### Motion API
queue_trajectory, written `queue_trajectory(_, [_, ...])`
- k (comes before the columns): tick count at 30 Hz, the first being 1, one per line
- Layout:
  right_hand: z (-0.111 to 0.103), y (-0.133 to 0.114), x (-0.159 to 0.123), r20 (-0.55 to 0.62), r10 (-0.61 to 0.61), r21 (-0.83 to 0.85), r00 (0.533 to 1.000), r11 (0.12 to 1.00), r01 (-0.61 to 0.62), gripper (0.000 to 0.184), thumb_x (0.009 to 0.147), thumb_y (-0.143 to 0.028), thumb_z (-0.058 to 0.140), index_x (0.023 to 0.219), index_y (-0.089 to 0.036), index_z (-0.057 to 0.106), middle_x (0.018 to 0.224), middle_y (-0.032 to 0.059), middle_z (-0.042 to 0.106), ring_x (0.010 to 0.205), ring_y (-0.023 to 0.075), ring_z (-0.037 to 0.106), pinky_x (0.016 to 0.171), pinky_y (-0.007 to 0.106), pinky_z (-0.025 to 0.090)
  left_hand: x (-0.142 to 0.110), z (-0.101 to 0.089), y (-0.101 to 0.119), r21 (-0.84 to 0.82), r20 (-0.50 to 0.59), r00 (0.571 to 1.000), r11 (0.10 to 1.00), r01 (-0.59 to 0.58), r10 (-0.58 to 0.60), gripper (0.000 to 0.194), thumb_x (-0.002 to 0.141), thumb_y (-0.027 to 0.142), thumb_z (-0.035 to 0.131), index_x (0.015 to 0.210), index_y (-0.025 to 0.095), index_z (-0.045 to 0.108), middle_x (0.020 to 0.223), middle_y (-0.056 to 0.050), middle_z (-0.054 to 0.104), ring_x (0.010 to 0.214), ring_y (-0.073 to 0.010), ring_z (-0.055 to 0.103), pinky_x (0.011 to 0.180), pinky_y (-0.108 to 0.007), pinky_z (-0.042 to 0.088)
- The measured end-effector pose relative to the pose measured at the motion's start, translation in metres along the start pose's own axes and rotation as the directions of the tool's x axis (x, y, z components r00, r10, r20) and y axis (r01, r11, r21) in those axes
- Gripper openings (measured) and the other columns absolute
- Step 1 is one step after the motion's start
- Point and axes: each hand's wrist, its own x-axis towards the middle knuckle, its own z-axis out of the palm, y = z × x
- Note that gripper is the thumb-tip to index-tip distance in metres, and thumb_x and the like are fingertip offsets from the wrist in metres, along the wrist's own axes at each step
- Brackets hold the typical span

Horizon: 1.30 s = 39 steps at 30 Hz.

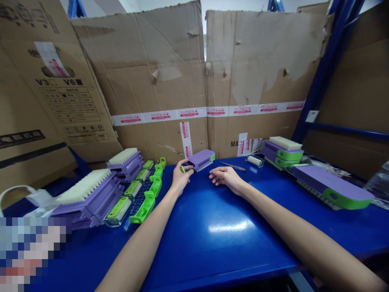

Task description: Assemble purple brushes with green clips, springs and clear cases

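My left hand [181, 177] is closed around a small green-ended piece with dark bristles [183, 168], partly hidden by the fingers. That piece sits against the near left end of a purple brush [200, 159] with pale bristles underneath and a green far end. Whether the two are joined, I cannot tell. My right hand [225, 178] hovers over the blue table [209, 235] with its fingers loosely bent and nothing in them. Just behind it lies a thin screwdriver-like tool [233, 166]. A small clear-cased block [254, 161] is to the tool's right.
At the left stand stacked purple brush bodies [91, 198] with pale bristles, a row of green-and-white blocks [132, 188] and green bracket pieces [146, 207]. Purple-green brushes [337, 184] lie at the right, with more stacked behind [282, 152]. Cardboard walls [158, 81] enclose the back.
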Motion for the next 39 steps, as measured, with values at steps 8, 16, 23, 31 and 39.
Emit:
queue_trajectory(8, [0.001, 0.001, 0.0, -0.02, -0.026, -0.015, 0.999, 1.0, 0.026, 0.007, 0.076, -0.018, 0.062, 0.08, -0.012, 0.066, 0.076, 0.0079, 0.069, 0.054, 0.0094, 0.059, 0.048, 0.019, 0.048, -0.003, 0.003, 0.004, -0.046, 0.038, 0.999, 0.998, 0.041, -0.039, 0.05, 0.06, 0.016, 0.06, 0.109, 0.016, 0.053, 0.095, -0.007, 0.068, 0.035, -0.0003, 0.037, 0.031, -0.014, 0.024])
queue_trajectory(16, [-0.004, 0.002, 0.005, -0.16, -0.123, -0.077, 0.979, 0.991, 0.112, 0.019, 0.075, -0.023, 0.062, 0.093, -0.015, 0.064, 0.094, 0.008, 0.067, 0.052, 0.0084, 0.059, 0.043, 0.018, 0.045, -0.007, 0.002, 0.008, -0.083, 0.135, 0.988, 0.992, 0.091, -0.079, 0.059, 0.05, 0.012, 0.051, 0.108, 0.018, 0.056, 0.096, -0.006, 0.07, 0.035, -0.0009, 0.034, 0.033, -0.016, 0.024])
queue_trajectory(23, [-0.004, 0.001, 0.001, 0.015, -0.202, -0.177, 0.979, 0.963, 0.201, 0.047, 0.076, -0.023, 0.061, 0.122, -0.023, 0.053, 0.132, 0.01, 0.053, 0.06, 0.0087, 0.062, 0.048, 0.02, 0.047, -0.009, 0.002, 0.012, -0.112, 0.244, 0.966, 0.986, 0.121, -0.09, 0.066, 0.046, 0.011, 0.047, 0.111, 0.017, 0.056, 0.107, -0.011, 0.067, 0.032, 0.0004, 0.032, 0.033, -0.018, 0.023])
queue_trajectory(31, [0.003, 0.002, -0.003, 0.148, -0.222, -0.308, 0.964, 0.916, 0.258, 0.052, 0.076, -0.017, 0.061, 0.126, -0.017, 0.049, 0.121, 0.0124, 0.061, 0.059, 0.0082, 0.061, 0.058, 0.023, 0.048, -0.011, 0.0, 0.01, -0.111, 0.338, 0.938, 0.986, 0.122, -0.078, 0.069, 0.048, 0.012, 0.047, 0.117, 0.019, 0.055, 0.109, -0.01, 0.065, 0.034, -0.0004, 0.036, 0.036, -0.02, 0.032])
queue_trajectory(39, [0.002, 0.002, -0.005, 0.216, -0.228, -0.259, 0.95, 0.924, 0.28, 0.052, 0.073, -0.024, 0.063, 0.123, -0.017, 0.051, 0.12, 0.0134, 0.062, 0.063, 0.0115, 0.063, 0.066, 0.03, 0.051, -0.009, -0.002, 0.01, -0.082, 0.375, 0.924, 0.99, 0.116, -0.077, 0.062, 0.047, 0.011, 0.047, 0.108, 0.015, 0.059, 0.095, -0.005, 0.068, 0.036, -0.0021, 0.04, 0.037, -0.02, 0.037])
